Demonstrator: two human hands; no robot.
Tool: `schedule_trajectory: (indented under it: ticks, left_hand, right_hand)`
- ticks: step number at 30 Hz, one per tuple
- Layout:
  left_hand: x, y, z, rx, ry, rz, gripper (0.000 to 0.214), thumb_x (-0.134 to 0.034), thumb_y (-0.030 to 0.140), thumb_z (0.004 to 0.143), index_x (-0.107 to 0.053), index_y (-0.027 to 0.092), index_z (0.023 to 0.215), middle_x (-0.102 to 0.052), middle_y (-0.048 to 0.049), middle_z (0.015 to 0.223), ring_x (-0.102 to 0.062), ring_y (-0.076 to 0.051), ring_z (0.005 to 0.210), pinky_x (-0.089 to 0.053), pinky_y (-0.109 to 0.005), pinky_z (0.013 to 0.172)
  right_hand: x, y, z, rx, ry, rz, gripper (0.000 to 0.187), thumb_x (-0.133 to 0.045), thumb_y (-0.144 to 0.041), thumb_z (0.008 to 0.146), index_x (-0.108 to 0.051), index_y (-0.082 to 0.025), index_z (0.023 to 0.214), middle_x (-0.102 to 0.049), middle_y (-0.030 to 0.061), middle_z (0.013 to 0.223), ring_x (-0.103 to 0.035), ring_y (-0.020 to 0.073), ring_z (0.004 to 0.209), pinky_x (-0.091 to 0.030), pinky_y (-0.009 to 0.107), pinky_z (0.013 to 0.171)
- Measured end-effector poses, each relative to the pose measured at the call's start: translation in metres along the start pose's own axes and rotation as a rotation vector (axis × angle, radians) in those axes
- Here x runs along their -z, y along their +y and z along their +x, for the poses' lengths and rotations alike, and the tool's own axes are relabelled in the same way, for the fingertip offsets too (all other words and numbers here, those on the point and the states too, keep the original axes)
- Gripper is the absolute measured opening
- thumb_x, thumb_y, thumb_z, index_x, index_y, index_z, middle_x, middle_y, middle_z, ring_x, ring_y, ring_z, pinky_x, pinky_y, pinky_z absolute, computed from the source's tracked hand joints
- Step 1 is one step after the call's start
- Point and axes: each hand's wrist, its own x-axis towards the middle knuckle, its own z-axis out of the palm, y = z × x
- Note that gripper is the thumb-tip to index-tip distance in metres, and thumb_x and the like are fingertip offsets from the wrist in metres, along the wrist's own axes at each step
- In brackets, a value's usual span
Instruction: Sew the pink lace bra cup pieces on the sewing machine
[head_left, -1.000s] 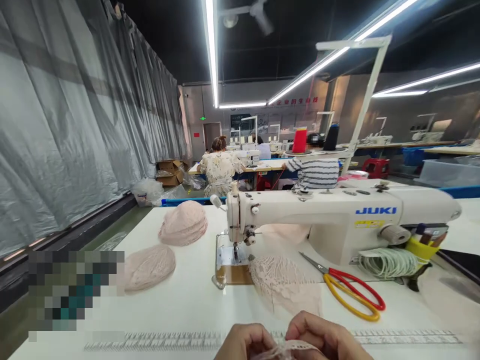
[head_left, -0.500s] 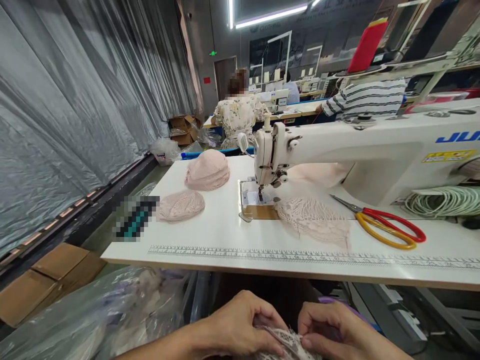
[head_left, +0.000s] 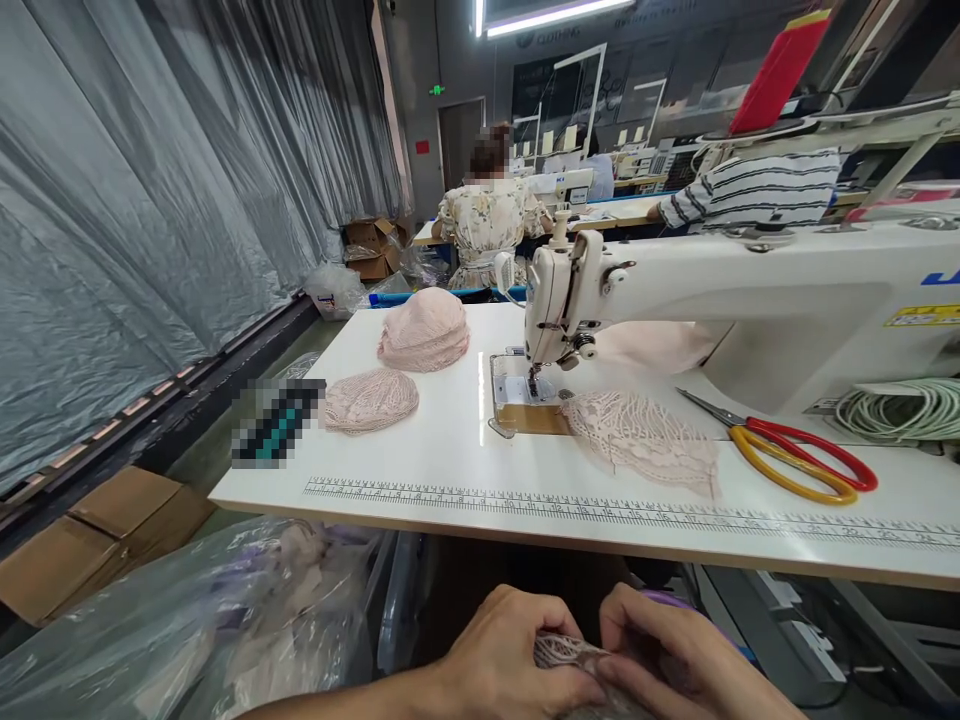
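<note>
Below the table's front edge, my left hand (head_left: 517, 650) and my right hand (head_left: 667, 650) are close together, both closed on one piece of pale pink lace (head_left: 562, 650). Its lower part is hidden by my fingers and the frame's bottom edge. On the tabletop above them, another lace piece (head_left: 645, 440) lies flat to the right of the sewing machine's needle plate (head_left: 521, 390). A stack of lace pieces (head_left: 371, 400) and a stack of pink moulded cups (head_left: 424, 330) sit on the left part of the table.
The white sewing machine (head_left: 675, 275) spans the table's right side. Red-and-yellow scissors (head_left: 795, 455) and a coil of pale green cord (head_left: 900, 410) lie there. A printed ruler (head_left: 525, 505) runs along the front edge. Plastic bags (head_left: 300, 620) and a cardboard box (head_left: 105, 540) are at lower left.
My hands have drawn nearer to each other on the lace, the right one shifting left against the left one. The view has swung slightly left.
</note>
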Motion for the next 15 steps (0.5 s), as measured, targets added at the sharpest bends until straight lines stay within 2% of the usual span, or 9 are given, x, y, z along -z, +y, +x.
schedule_trajectory:
  ticks: [3, 5, 8, 11, 15]
  left_hand:
    - [0.0, -0.001, 0.002, -0.038, -0.01, -0.08, 0.019, -0.071, 0.029, 0.07, -0.072, 0.014, 0.08, -0.052, 0.0061, 0.058, -0.043, -0.007, 0.055, -0.032, -0.017, 0.053]
    - [0.003, -0.002, 0.002, -0.04, -0.03, -0.104, 0.017, -0.072, 0.026, 0.068, -0.073, 0.014, 0.08, -0.054, 0.0058, 0.059, -0.044, -0.007, 0.055, -0.033, -0.016, 0.053]
    - [0.009, -0.001, 0.002, -0.024, -0.081, -0.102, 0.016, -0.072, 0.025, 0.067, -0.074, 0.015, 0.08, -0.057, 0.0049, 0.06, -0.047, -0.008, 0.056, -0.035, -0.016, 0.054]
    - [0.015, 0.002, 0.002, -0.041, -0.123, -0.096, 0.016, -0.069, 0.024, 0.07, -0.074, 0.014, 0.082, -0.059, 0.0041, 0.06, -0.049, -0.009, 0.057, -0.035, -0.016, 0.054]
    - [0.019, 0.01, 0.004, -0.079, -0.116, -0.071, 0.015, -0.068, 0.021, 0.072, -0.075, 0.015, 0.084, -0.062, 0.0032, 0.062, -0.052, -0.009, 0.059, -0.036, -0.015, 0.054]
  right_hand:
    - [0.003, 0.004, 0.004, -0.025, -0.098, 0.13, 0.013, -0.058, -0.033, 0.079, -0.054, -0.022, 0.084, -0.051, -0.0051, 0.068, -0.046, 0.0116, 0.065, -0.035, 0.021, 0.057]
    - [0.003, 0.007, 0.005, -0.019, -0.154, 0.173, 0.011, -0.06, -0.031, 0.077, -0.056, -0.021, 0.081, -0.049, -0.005, 0.067, -0.045, 0.0112, 0.064, -0.034, 0.021, 0.056]
    - [0.004, 0.01, 0.006, 0.061, -0.145, 0.197, 0.01, -0.057, -0.023, 0.075, -0.051, -0.02, 0.068, -0.048, -0.004, 0.069, -0.045, 0.0107, 0.064, -0.033, 0.021, 0.057]
    - [0.006, 0.009, 0.006, 0.117, -0.137, 0.242, 0.006, -0.055, -0.022, 0.075, -0.051, -0.02, 0.072, -0.053, -0.0023, 0.078, -0.048, 0.0125, 0.072, -0.037, 0.022, 0.064]
    - [0.008, 0.008, 0.006, -0.038, -0.153, 0.197, 0.01, -0.056, -0.031, 0.076, -0.057, -0.021, 0.081, -0.056, -0.0006, 0.078, -0.051, 0.0165, 0.076, -0.04, 0.025, 0.067]
